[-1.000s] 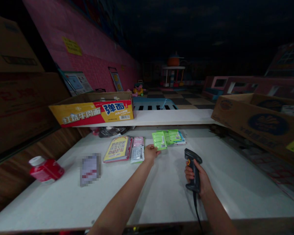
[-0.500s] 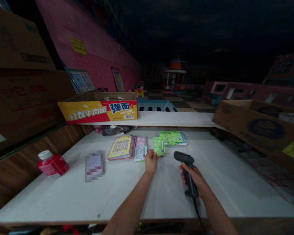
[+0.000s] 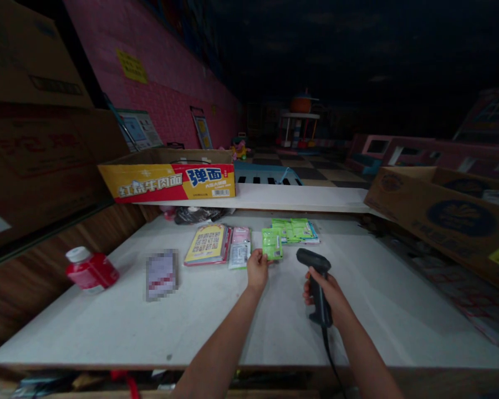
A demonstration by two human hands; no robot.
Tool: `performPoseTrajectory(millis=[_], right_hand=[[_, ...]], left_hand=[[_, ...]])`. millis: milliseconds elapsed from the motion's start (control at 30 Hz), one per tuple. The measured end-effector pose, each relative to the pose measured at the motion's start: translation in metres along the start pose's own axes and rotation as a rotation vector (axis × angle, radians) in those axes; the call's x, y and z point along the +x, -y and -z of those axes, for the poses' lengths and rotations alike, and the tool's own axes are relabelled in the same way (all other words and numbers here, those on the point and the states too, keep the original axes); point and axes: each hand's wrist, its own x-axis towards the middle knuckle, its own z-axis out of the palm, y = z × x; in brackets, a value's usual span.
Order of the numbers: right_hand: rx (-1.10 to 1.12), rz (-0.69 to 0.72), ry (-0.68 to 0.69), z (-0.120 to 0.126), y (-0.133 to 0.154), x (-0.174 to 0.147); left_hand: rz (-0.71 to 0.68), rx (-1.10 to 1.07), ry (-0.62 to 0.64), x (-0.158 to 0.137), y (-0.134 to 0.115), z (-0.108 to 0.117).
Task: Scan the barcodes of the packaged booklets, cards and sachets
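Between the fingers of my left hand is the lower left corner of a small green packet. My right hand is wrapped round the grip of a black barcode scanner, its head pointing left toward the packet and its cord running down off the front edge. Behind the held packet lies a pile of similar green packets. Left of my left hand are a pink and grey packet and a stack of yellow and red printed booklets or packets.
A red bottle with a white cap and a blurred-out item sit at the left of the white table. A noodle carton stands on the raised shelf; another carton is at right.
The view has tilted slightly, shifting the table things a little upward. Both hands keep their holds; the scanner is a bit more upright.
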Motion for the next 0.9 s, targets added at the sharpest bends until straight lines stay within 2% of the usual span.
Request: performPoseTrajectory(millis=[133,300,467,600,733,833,900], right_hand=[[0.315,-0.111,-0.028,0.02,-0.003,0.018],[0.726,-0.179,0.088,0.048,-0.012,0.028],[0.823,-0.21,0.15,0.055,-0.016,0.032],[0.78,-0.225,0.163,0.053,-0.015,0.033],[0.776,-0.226,0.143,0.051,-0.015,0.031],[0.781,-0.224,0.144,0.049,-0.013,0.029],[0.778,-0.223,0.161,0.048,-0.013,0.029]], left_hand=[[0.025,-0.035,0.013,-0.002,0.001,0.0],[0.082,-0.099,0.023,-0.002,0.001,-0.003],[0.086,-0.101,0.047,-0.008,-0.002,-0.007],[0.038,-0.14,-0.091,-0.009,-0.005,-0.002],[-0.041,-0.118,-0.332,0.015,-0.015,0.015],[0.053,0.072,-0.444,0.049,-0.028,0.027],[0.14,0.228,-0.452,0.07,-0.034,0.034]])
